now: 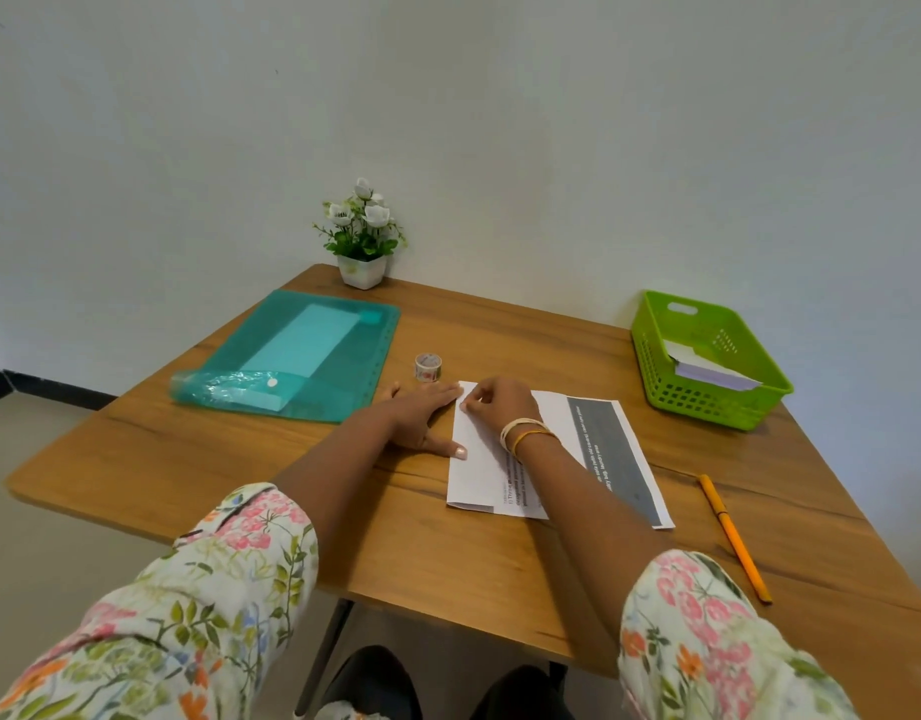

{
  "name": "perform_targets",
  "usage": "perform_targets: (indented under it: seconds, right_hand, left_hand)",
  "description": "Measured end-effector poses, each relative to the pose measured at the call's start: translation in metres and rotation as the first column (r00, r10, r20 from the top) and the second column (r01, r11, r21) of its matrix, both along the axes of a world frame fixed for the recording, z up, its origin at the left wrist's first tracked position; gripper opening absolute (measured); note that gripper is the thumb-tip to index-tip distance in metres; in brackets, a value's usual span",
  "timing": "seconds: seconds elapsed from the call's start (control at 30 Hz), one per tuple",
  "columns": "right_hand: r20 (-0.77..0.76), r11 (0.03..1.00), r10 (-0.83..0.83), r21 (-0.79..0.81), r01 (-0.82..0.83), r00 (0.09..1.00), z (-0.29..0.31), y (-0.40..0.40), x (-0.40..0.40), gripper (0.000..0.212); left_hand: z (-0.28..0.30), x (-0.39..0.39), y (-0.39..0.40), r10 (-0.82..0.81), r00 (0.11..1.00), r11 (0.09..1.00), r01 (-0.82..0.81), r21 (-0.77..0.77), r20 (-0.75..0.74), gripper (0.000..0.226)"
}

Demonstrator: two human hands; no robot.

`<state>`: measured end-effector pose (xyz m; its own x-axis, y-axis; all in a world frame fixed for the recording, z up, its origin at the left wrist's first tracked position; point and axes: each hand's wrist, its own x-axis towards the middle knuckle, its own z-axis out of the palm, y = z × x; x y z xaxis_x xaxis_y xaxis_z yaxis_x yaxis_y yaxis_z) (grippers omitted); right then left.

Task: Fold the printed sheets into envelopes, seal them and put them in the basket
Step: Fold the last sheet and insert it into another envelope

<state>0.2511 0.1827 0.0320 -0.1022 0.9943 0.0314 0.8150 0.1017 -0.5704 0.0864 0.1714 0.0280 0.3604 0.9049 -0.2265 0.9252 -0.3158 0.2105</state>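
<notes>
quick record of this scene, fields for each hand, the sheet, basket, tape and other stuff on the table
left hand: flat on the table, fingertips at the sheet's left edge
right hand: pinching the sheet's far left corner
printed sheet: partly folded, dark band on the right
green basket: far right, holds folded paper
tape roll: upright, beyond the hands
other: teal folder, orange pencil, flower pot

You see a potted plant [362, 236] at the desk's [500, 563] far edge by the wall. A teal folder [302, 350] lies near the left edge, with a tape roll [428, 367] just right of it. An orange pencil [734, 536] lies near the right edge.
</notes>
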Motion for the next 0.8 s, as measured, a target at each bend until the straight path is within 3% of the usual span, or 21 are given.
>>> perform_targets:
  seconds: [0.3, 0.47, 0.53, 0.8]
  right_hand:
    - [0.028, 0.999, 0.026, 0.035, -0.027, 0.999, -0.001, 0.002, -0.004, 0.014]
    - [0.055, 0.993, 0.115, -0.002, -0.116, 0.992, -0.002, -0.009, 0.007, 0.019]
    - [0.063, 0.994, 0.106, 0.003, -0.106, 0.992, -0.003, -0.014, 0.01, 0.026]
    - [0.124, 0.99, 0.121, 0.054, -0.129, 0.985, -0.008, -0.04, 0.019, 0.035]
  left_hand:
    - [-0.002, 0.001, -0.003, 0.003, 0.999, 1.0, -0.004, 0.024, 0.033, 0.099]
    - [0.004, 0.003, -0.003, 0.036, 0.997, 0.999, -0.034, -0.028, 0.073, 0.057]
    - [0.006, 0.004, -0.002, 0.067, 0.992, 0.997, -0.064, -0.034, 0.105, 0.05]
    - [-0.003, 0.005, -0.006, 0.053, 0.998, 0.997, -0.054, 0.046, 0.038, 0.054]
